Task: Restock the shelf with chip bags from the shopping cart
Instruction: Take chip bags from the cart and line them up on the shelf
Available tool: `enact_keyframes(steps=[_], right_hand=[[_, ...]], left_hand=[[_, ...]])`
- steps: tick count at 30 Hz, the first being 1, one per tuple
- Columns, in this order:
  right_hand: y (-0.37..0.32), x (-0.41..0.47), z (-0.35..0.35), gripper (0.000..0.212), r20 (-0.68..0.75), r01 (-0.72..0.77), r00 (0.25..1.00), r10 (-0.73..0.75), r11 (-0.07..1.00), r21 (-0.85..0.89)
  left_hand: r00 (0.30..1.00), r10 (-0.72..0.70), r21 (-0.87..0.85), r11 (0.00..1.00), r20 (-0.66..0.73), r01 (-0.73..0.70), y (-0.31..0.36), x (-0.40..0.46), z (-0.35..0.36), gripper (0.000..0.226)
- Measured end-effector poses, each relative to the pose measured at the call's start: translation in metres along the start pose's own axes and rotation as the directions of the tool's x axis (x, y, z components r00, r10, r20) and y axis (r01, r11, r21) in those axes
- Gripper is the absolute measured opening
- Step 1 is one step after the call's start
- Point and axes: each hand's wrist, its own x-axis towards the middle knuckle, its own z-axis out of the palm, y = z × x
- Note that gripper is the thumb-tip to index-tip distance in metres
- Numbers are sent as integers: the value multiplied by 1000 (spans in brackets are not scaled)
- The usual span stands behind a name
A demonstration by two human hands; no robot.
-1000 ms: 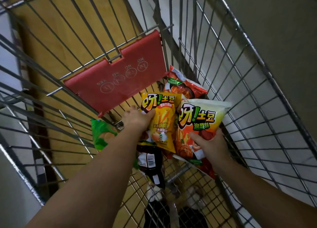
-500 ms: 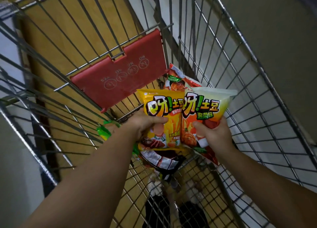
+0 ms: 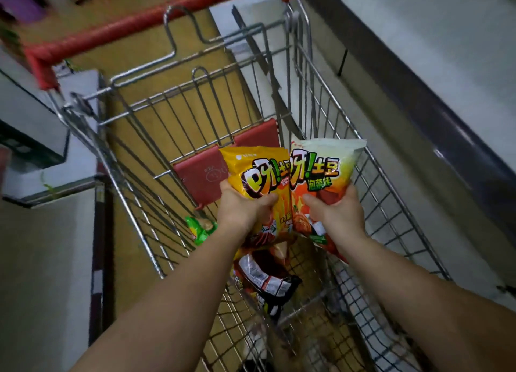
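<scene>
My left hand (image 3: 242, 212) grips a yellow chip bag (image 3: 252, 173) by its lower half, held upright above the wire shopping cart (image 3: 391, 209). Right beside it, my right hand (image 3: 337, 218) grips a white, green and red chip bag (image 3: 326, 170), also upright. The two bags touch edge to edge. Below them in the cart lie a dark red and black chip bag (image 3: 265, 276) and a green chip bag (image 3: 199, 229) at the left side.
The cart has a red handle (image 3: 145, 19) at the top and a red child-seat flap (image 3: 203, 173) behind the bags. White shelf edges (image 3: 36, 137) stand to the left. A grey wall with a dark baseboard (image 3: 418, 97) runs along the right.
Both hands have lifted their bags up out of the cart basket. The view has tilted up, so the cart's red handle and the left shelf now show.
</scene>
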Motion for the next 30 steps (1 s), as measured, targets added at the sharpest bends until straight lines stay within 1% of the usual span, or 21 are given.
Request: enact_keyframes(steps=[4,8,13,16,19,23,28,30], right_hand=[[-43,-10,-7,62,-7,106,994,-106,994,-9],[-91,-24,-16,62,-14,206,979,-206,978,17],[-155,-50,-28,66,-26,349,937,-348,935,59],[-193,-72,-39,69,-46,425,905,-423,902,71],[-228,-94,-49,69,-74,485,874,-480,868,103],[-272,-124,-61,70,-149,553,831,-536,825,118],[-315,-163,-65,72,-265,601,783,-562,794,93],[-328,-182,-69,71,-315,609,766,-560,789,80]], left_hand=[[990,73,-26,997,-125,-77,34,-24,-16,69],[960,152,-51,984,-235,-168,67,-49,-38,69],[886,268,-48,950,-379,-308,112,-77,-72,83],[837,350,-41,914,-419,-403,142,-96,-92,86],[796,430,-34,872,-425,-489,171,-115,-114,89],[755,523,-15,818,-396,-575,206,-136,-146,92],[692,655,17,730,-304,-684,236,-161,-192,92],[654,711,31,682,-257,-730,248,-172,-209,89]])
